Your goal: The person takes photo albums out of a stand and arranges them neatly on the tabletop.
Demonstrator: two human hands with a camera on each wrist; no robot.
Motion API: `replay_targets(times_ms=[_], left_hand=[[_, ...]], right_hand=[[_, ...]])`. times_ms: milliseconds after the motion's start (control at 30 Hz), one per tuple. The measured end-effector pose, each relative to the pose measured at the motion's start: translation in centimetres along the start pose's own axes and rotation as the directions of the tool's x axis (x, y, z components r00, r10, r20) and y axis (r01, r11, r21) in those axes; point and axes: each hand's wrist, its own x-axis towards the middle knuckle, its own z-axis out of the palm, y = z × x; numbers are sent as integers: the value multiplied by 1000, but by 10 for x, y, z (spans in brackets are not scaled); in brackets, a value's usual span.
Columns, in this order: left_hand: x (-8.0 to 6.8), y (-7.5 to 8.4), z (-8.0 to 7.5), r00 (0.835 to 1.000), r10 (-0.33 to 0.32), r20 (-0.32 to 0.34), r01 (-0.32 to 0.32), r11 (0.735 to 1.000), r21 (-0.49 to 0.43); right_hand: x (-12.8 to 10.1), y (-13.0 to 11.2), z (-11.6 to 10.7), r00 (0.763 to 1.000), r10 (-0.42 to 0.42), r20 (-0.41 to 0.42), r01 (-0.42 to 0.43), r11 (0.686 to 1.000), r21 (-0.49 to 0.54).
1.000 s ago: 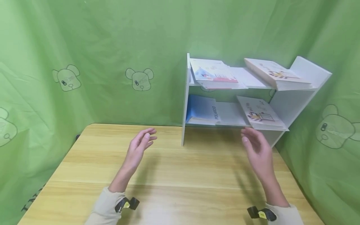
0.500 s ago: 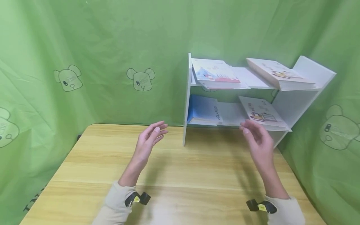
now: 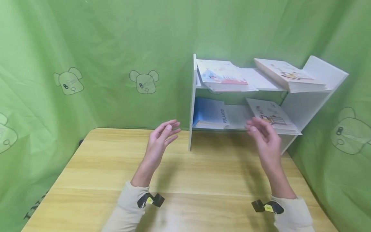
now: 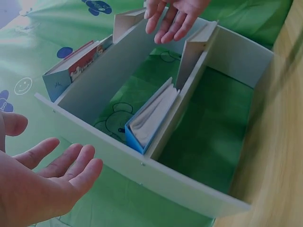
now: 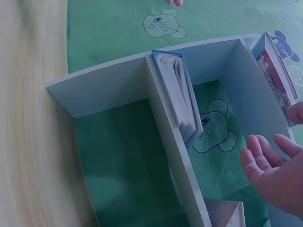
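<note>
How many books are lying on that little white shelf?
4: two on the top board, one left and one right; two on the lower board, a blue one left and one right. None seems hidden.

Table: a light wooden table (image 3: 179,174) stands before you against a green cloth backdrop.
On the table: a white two-tier shelf unit (image 3: 191,106) stands at its far right.
Upper shelf: a book with a blue and red cover (image 3: 221,75) lies flat at the left; a thick white book (image 3: 290,75) lies at the right.
Lower shelf: a blue book marked POLAROID (image 3: 210,113) lies at the left; a white illustrated book (image 3: 273,114) lies at the right, its corner jutting past the shelf's front edge.
</note>
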Motion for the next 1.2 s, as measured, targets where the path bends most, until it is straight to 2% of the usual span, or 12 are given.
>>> replay_targets(times_ms=[300, 500, 833, 1200], left_hand=[[10, -4, 19, 1000, 5, -31, -6, 999, -46], [15, -3, 26, 999, 19, -28, -21, 997, -77], [23, -1, 35, 998, 33, -48, -37, 997, -73], [28, 2, 44, 997, 64, -40, -67, 994, -92]], right_hand=[[8, -6, 4, 1000, 12, -14, -10, 991, 135], [13, -7, 7, 1000, 17, -8, -15, 985, 170], [17, -12, 13, 1000, 9, -11, -7, 985, 170], [23, -14, 15, 1000, 2, -20, 2, 985, 174]])
